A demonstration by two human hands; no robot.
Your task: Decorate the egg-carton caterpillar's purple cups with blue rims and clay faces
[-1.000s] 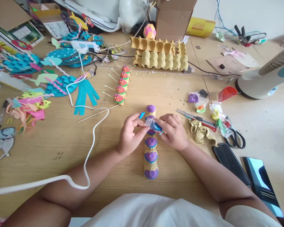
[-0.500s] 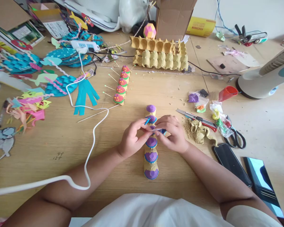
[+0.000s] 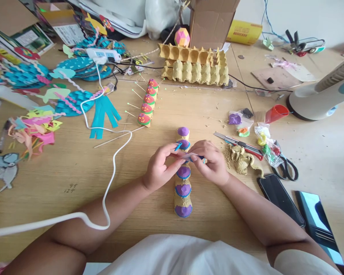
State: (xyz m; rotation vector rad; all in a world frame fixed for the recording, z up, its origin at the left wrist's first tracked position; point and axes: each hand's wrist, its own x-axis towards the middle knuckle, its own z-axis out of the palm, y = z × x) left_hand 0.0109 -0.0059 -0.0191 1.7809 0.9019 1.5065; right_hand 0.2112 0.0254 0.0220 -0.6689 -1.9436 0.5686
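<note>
We have a small bag (image 3: 188,156) between our hands: the fingers of our left hand (image 3: 164,165) pinch one edge, with a bit of blue clay (image 3: 178,146) beside the index finger, and those of our right hand (image 3: 210,160) are closed on the other side. Under our hands, the strip (image 3: 183,190) of purple-capped bumps lies lengthwise on the table (image 3: 149,217) — its three nearest bumps edged in blue. To our right lie scraps (image 3: 240,159), a cutter (image 3: 237,144) and a phone (image 3: 279,196); a red-and-green strip (image 3: 146,108) sits farther off, to our left.
</note>
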